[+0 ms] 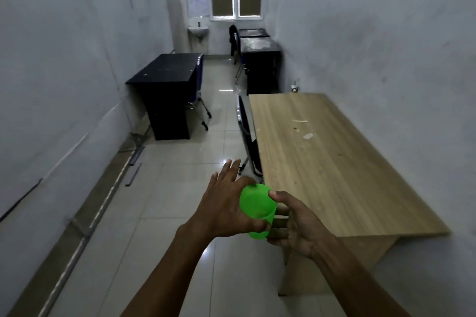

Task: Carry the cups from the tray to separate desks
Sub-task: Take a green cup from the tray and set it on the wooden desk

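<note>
A bright green plastic cup [257,204] is held upright in front of me over the floor, just left of the near corner of the light wooden desk [334,167]. My right hand [296,226] grips the cup's right side, thumb on the rim and fingers wrapped around the wall. My left hand [226,203] touches the cup's left side with its thumb against the lower wall and its fingers spread apart, pointing forward. No tray is in view.
A blue chair [246,134] is tucked against the wooden desk's left edge. A black desk [164,72] with a chair stands by the left wall. Two more dark desks [257,45] line the right wall farther back. A tiled aisle [216,121] runs between them.
</note>
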Demonstrator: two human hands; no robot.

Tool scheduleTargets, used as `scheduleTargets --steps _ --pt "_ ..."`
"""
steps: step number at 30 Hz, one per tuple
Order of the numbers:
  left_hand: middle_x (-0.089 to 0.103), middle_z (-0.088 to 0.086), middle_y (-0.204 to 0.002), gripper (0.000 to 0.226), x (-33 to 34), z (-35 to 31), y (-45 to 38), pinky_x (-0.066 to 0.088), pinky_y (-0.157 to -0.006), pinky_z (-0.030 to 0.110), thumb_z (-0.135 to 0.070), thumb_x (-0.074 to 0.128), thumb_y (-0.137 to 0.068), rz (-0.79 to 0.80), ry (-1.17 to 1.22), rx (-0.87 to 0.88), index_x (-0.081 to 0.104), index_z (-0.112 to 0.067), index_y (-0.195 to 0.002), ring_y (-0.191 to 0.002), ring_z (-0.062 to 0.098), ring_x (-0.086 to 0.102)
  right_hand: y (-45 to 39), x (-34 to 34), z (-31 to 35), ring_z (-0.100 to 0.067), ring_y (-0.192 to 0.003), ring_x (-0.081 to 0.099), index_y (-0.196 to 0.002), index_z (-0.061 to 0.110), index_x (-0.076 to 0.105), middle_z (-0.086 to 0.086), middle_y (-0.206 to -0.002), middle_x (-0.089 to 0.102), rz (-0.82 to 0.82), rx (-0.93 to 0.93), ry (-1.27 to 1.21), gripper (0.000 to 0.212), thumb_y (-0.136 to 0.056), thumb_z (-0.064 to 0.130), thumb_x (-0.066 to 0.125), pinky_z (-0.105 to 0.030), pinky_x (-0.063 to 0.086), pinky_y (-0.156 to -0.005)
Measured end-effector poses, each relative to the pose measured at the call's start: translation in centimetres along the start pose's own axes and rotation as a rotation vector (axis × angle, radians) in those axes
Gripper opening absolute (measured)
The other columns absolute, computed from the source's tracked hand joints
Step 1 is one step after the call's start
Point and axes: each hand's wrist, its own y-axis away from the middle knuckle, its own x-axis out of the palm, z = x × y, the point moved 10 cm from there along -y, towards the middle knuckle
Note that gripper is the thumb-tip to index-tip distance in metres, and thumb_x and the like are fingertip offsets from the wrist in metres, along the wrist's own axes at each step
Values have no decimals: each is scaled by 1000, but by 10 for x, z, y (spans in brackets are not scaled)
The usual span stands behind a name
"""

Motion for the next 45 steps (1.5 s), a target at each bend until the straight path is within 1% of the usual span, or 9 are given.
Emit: scheduleTargets --steps 4,8,10,15,18,23,28,35,45 --pt "1 5 -163 100 23 -17 -56 7 -119 48 -74 67 -49 70 19 46 44 -32 -136 -149 20 -6 -24 -45 16 -34 -84 65 -111 5 69 -21 -100 71 -63 -4 -56 89 -40 58 79 -40 51 -79" --pt "3 8 -163 100 44 -25 -107 10 -120 52 -69 76 -49 151 -9 117 46 -28 -135 -149 23 -8 -52 -81 26 -36 -97 69 -112 8 68 -21 -107 71 -109 9 -92 90 -39 59 78 -41 53 -89" --pt "3 9 -163 98 56 -22 -134 13 -119 54 -66 79 -51 177 -29 149 47 -28 -134 -149 22 -8 -68 -94 33 -36 -100 68 -112 9 67 -21 -108 71 -130 7 -108 89 -39 59 77 -42 53 -89" --pt "3 7 -163 95 76 1 -203 14 -119 53 -66 80 -51 219 -26 202 49 -27 -133 -149 20 -9 -123 -113 55 -34 -98 70 -113 9 67 -19 -106 72 -189 20 -133 85 -45 58 76 -39 53 -85" --pt "4 7 -163 95 79 20 -246 14 -119 52 -67 79 -50 242 -4 240 51 -27 -131 -149 19 -6 -160 -116 71 -33 -97 69 -112 9 67 -19 -106 72 -216 28 -159 87 -41 59 76 -38 53 -83" --pt "4 8 -163 92 79 49 -320 13 -119 54 -61 83 -51 314 -2 290 52 -24 -130 -149 22 -6 -223 -117 101 -33 -91 69 -107 8 70 -18 -102 73 -279 42 -215 84 -40 58 77 -41 52 -89" --pt "7 8 -162 93 76 66 -377 12 -119 54 -55 85 -54 368 -12 339 50 -22 -133 -149 24 -4 -273 -119 131 -26 -72 64 -101 7 71 -13 -86 68 -302 13 -317 76 -42 54 81 -34 51 -71" --pt "17 6 -161 93 93 79 -446 13 -119 51 -56 84 -53 403 -11 417 51 -18 -132 -150 21 -2 -329 -139 153 -30 -85 61 -108 6 70 -14 -95 67 -338 18 -370 80 -44 53 80 -37 47 -78" --pt "19 6 -160 95 145 74 -554 17 -118 50 -55 86 -48 472 49 544 54 -17 -128 -149 17 2 -406 -203 177 -27 -84 61 -108 10 66 -11 -98 66 -463 -2 -543 75 -44 47 81 -35 47 -74"
